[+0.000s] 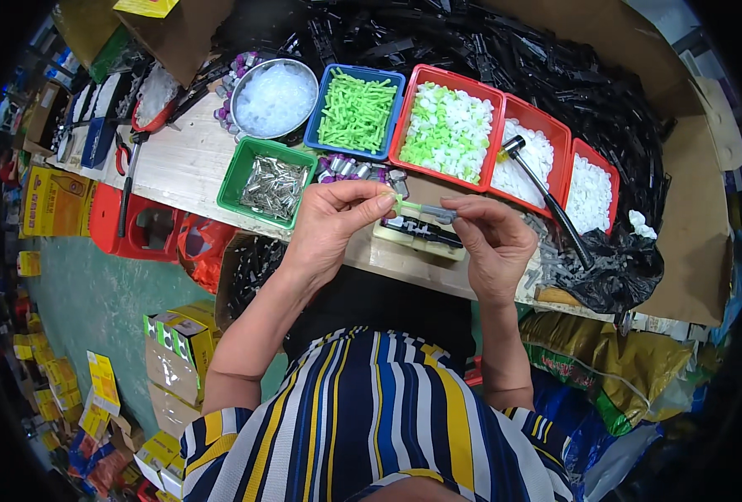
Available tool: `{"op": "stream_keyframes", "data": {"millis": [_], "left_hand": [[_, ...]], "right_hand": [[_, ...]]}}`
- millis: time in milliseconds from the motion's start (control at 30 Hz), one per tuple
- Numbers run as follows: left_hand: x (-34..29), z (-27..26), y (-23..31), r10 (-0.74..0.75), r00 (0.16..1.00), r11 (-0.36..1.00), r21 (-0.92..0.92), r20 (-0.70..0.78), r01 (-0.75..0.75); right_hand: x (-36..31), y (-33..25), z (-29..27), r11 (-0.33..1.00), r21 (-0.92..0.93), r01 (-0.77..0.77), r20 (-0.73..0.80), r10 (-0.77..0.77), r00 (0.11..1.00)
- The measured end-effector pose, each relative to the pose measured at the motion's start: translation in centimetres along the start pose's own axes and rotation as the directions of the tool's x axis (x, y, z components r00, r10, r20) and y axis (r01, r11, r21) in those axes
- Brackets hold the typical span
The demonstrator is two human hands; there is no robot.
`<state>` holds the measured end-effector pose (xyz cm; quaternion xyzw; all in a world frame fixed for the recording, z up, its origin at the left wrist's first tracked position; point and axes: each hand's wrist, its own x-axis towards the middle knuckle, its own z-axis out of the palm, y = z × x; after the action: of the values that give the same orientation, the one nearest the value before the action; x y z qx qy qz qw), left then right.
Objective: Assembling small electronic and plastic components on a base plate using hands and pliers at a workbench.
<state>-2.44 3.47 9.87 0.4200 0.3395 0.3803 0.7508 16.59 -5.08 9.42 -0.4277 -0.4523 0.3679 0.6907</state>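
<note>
My left hand (331, 224) pinches the end of a small light-green plastic stick (409, 205) between thumb and forefinger. Its other end meets a grey plastic piece (440, 214), which my right hand (498, 243) grips with thumb and fingers. Whether the stick sits inside the grey piece cannot be made out. Just below them, a cream block (388, 236) on the bench holds a black part (429, 230) with some silvery bits. Beyond my hands stand a blue bin of green sticks (357, 109) and a green bin of metal pins or springs (272, 186).
A metal bowl of clear pieces (275, 96) stands at the back. Red bins (505, 125) hold green and white bits; a hammer (551, 205) leans across them. Black plastic parts (505, 50) pile up behind. Grey pieces and a black bag (614, 272) lie right, a screwdriver (128, 188) left.
</note>
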Motion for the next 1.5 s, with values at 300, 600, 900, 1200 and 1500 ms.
{"op": "stream_keyframes", "data": {"millis": [300, 600, 900, 1200, 1500], "left_hand": [[0.4, -1.0, -0.1, -0.194, 0.980, 0.974, -0.115, 0.035, 0.197], [0.4, 0.3, -0.4, -0.175, 0.985, 0.985, -0.010, 0.011, 0.175], [0.6, 1.4, -1.8, -0.070, 0.997, 0.996, 0.061, -0.035, 0.072], [1.1, 0.1, -1.4, 0.428, 0.770, 0.431, 0.642, 0.473, -0.634], [1.4, 0.2, -2.1, 0.413, 0.739, 0.325, 0.672, 0.532, -0.665]], "right_hand": [[0.3, -0.1, -0.3, 0.988, -0.138, 0.066, 0.156, -0.044, 0.987], [0.5, -0.5, -1.2, 0.932, -0.346, 0.110, 0.224, -0.032, 0.974], [0.9, -0.9, -2.2, 0.681, -0.689, 0.249, 0.358, 0.020, 0.934], [1.1, -1.2, -2.9, 0.750, -0.657, 0.081, 0.321, 0.181, 0.929], [0.6, -1.5, -3.8, 0.647, -0.697, 0.308, 0.456, 0.069, 0.888]]}}
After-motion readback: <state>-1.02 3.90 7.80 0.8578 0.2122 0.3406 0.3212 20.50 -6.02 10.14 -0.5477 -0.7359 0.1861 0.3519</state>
